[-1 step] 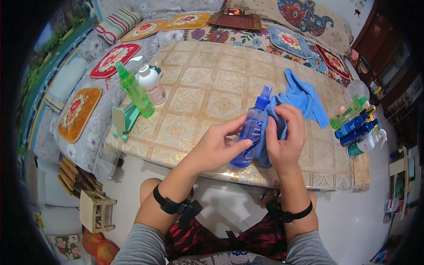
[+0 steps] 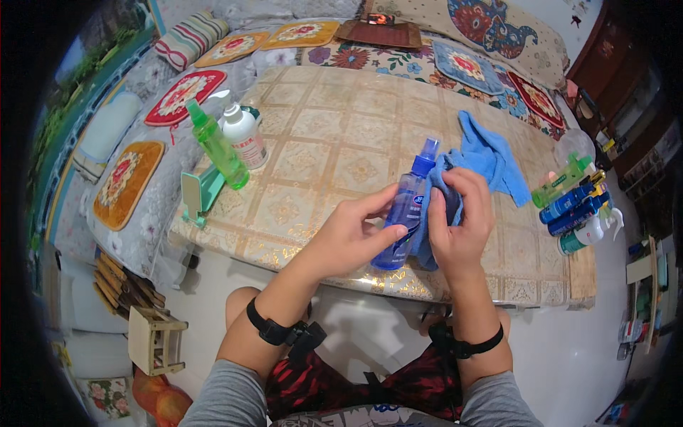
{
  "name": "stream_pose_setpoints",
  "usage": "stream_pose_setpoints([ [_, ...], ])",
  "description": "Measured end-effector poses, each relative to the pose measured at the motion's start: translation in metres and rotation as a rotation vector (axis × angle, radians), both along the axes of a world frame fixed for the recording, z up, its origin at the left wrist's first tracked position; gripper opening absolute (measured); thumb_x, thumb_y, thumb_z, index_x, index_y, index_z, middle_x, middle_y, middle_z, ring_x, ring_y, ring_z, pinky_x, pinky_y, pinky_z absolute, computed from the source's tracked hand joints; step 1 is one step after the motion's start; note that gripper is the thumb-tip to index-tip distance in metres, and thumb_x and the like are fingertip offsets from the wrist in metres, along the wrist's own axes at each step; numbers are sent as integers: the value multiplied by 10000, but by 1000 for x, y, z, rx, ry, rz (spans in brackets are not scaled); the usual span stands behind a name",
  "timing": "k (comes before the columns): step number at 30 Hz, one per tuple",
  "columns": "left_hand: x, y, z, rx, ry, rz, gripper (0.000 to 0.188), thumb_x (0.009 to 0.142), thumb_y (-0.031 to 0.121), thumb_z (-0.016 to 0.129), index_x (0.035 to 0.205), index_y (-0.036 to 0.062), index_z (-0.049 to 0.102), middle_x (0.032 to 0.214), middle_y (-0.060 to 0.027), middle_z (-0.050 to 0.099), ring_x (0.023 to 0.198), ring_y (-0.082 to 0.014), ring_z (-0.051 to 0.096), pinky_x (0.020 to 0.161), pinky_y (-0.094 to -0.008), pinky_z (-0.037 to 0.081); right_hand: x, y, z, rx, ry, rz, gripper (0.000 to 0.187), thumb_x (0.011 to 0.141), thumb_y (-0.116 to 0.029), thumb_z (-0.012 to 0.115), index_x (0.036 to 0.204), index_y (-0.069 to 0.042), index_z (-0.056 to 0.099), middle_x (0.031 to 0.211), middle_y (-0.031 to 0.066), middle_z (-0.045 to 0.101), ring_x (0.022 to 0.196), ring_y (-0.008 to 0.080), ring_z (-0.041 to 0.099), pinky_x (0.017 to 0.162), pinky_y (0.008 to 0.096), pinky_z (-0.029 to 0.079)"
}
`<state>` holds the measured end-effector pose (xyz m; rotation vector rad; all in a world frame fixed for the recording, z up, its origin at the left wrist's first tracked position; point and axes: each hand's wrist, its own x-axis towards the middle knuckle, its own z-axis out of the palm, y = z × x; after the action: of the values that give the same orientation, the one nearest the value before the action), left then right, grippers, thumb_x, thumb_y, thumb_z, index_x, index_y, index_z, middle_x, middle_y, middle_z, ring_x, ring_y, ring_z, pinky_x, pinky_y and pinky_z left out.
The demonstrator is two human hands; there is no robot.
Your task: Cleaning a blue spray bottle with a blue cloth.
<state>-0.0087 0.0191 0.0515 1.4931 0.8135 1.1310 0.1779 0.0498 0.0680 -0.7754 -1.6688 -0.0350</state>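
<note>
My left hand [image 2: 356, 235] is closed round a clear blue spray bottle [image 2: 403, 213] with a blue spray head, held a little tilted above the near edge of the table. In my right hand [image 2: 464, 220] is a bunched blue cloth [image 2: 425, 245], pinched between thumb and fingers and touching the bottle's right side. Part of that cloth is hidden behind the fingers and the bottle. Beyond the right hand, another stretch of blue cloth [image 2: 491, 160] lies crumpled on the table; whether the two are one piece, I cannot tell.
On the left of the patterned table [image 2: 313, 149] stand a green spray bottle [image 2: 220, 153], a white pump bottle [image 2: 245, 135] and a mint-green stand [image 2: 203, 192]. Several bottles [image 2: 573, 206] line the right edge. A wooden stool [image 2: 153, 341] is on the floor at lower left.
</note>
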Motion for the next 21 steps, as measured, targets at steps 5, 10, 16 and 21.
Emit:
stream_pose_setpoints([
  [5,1,1,0,2,2,7,655,908,36,730,1491,-31,439,1319,-119,626,1155,-157,599,881,-310,566,-1,-2,1,19,-41,-3,264,785,66,724,1039,22,668,1016,172,638,892,314,647,783,368,531],
  [10,0,1,-1,20,27,21,655,912,59,730,1496,-11,443,1312,-126,629,1153,-163,602,872,-308,570,-5,-4,1,30,-68,13,280,781,61,733,1052,18,679,1027,161,628,893,307,640,772,369,529],
  [16,3,1,-1,39,49,25,631,920,80,718,1489,-1,458,1297,-116,639,1147,-154,602,842,-292,569,-9,-5,0,13,-103,72,312,745,74,728,1048,4,702,1035,150,630,896,309,628,766,374,525],
  [21,7,1,-6,33,201,7,372,903,44,651,1257,-51,589,1103,-69,667,958,-103,625,698,-263,551,-12,-6,-1,16,-170,92,344,713,74,722,1049,-1,705,1046,129,636,880,304,596,762,390,505],
])
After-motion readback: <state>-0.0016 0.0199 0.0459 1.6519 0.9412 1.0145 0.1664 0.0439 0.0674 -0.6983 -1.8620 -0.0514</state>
